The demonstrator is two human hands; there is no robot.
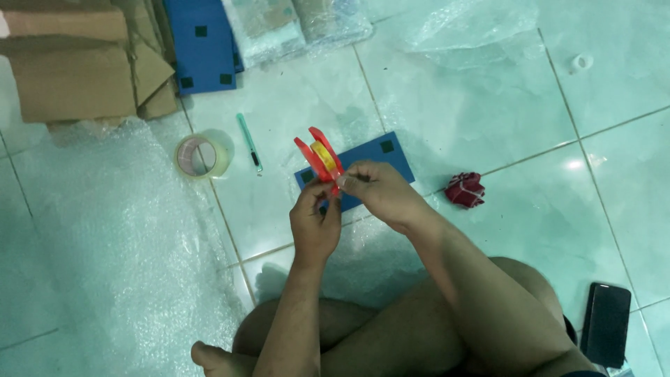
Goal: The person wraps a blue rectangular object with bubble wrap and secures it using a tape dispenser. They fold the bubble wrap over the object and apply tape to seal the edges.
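Right now both hands meet above the tiled floor (488,105), gripping a small red and yellow toy (317,157) between them. The left hand (314,223) pinches the toy's lower end from below with thumb and fingers closed on it, and the right hand (380,192) comes in from the right, its fingertips (343,181) closed on the same lower end. The toy's long axis runs slantwise, from the fingers up and to the left, so its free red end points toward the upper left, roughly toward the cardboard boxes (70,70). A yellow part sits between its two red sides. Directly beneath the toy a blue panel (387,157) lies flat on the floor. A roll of clear tape (201,156) and a green utility knife (248,142) lie to the left, a red bundle (465,189) to the right, and a sheet of bubble wrap (125,244) spreads at lower left.
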